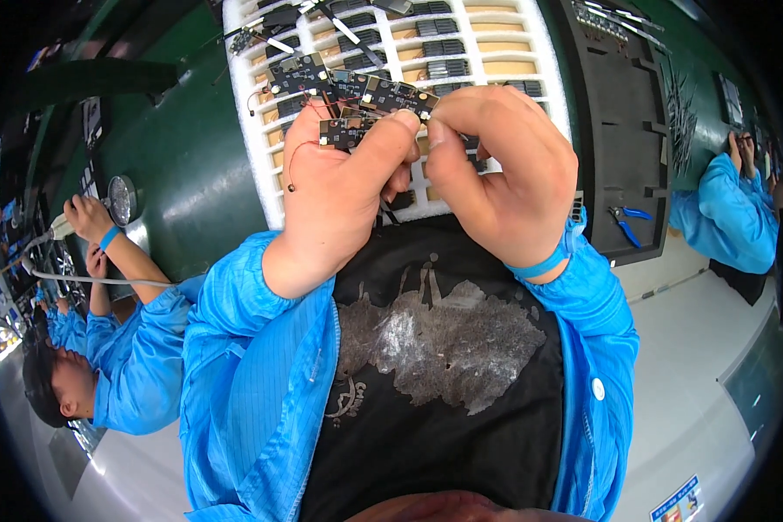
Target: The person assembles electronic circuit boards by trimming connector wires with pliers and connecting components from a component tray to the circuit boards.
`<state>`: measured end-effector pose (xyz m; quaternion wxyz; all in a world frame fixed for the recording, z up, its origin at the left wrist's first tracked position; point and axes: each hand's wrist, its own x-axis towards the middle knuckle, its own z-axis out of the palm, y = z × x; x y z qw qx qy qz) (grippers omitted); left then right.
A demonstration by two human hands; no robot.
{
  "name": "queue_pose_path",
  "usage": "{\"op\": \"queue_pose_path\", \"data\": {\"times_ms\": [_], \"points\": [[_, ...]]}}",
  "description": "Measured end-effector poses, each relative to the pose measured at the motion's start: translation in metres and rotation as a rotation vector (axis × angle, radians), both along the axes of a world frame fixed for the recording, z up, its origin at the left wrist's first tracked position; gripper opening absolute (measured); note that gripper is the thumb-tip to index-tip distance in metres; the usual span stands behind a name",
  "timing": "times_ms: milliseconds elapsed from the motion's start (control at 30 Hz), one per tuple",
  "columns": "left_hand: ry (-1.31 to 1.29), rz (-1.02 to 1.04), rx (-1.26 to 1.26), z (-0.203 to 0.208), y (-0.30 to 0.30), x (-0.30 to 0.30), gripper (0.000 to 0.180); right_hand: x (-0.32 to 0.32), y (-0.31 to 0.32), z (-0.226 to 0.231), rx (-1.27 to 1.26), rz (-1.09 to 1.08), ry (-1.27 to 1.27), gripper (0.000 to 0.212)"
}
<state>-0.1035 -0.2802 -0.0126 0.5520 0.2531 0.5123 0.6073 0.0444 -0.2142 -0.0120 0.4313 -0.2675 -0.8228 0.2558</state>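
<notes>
Head view: the left hand point(322, 196) is curled around a loose fan of small black circuit boards point(391, 94), its thumb pressing them from above. The right hand point(513, 165) has thumb and forefinger drawn into a tight pinch at the right end of that fan; its fingertips seem closed on the boards there, though whether on an edge or a fine lead I can't fairly tell.

The step in hand looks like close fingertip work on the end of one board, with the left hand as the holder. The next move, I'd judge, calls for a firm left thumb and a light, precise pinch, without tugging the thin red wires point(293, 165).

The boards are flat, with pale small components, and overlap at differing angles. They are held above a white foam tray point(558, 104), whose slots carry dark parts point(439, 48). To the right, blue-handled pliers point(638, 213) lie in a black tray point(622, 148); green surface point(196, 130) shows at left.
</notes>
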Motion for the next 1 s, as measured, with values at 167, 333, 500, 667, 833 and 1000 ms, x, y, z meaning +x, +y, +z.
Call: {"op": "queue_pose_path", "data": {"times_ms": [167, 333, 500, 667, 833, 1000], "points": [[0.061, 0.005, 0.009, -0.002, -0.001, 0.0, 0.011, 0.0, -0.003, 0.001, -0.074, -0.004, -0.002, 0.013], [0.114, -0.043, 0.005, -0.004, -0.002, -0.006, 0.009, 0.002, -0.007, 0.004, -0.455, 0.019, 0.063, 0.004], [0.142, -0.061, -0.034, -0.001, -0.001, -0.006, 0.008, 0.011, -0.001, 0.001, -0.848, 0.128, 0.138, 0.005], [0.158, -0.117, -0.048, 0.002, 0.0, -0.008, 0.01, 0.016, 0.003, 0.011, -0.819, 0.163, -0.038, 0.004], [0.138, -0.138, -0.047, 0.001, 0.0, -0.009, 0.011, 0.016, 0.003, 0.01, -0.809, 0.165, -0.025, 0.003], [0.13, -0.149, -0.062, -0.003, 0.001, -0.011, 0.01, 0.016, 0.003, 0.009, -0.9, 0.164, -0.003, 0.004]]}}
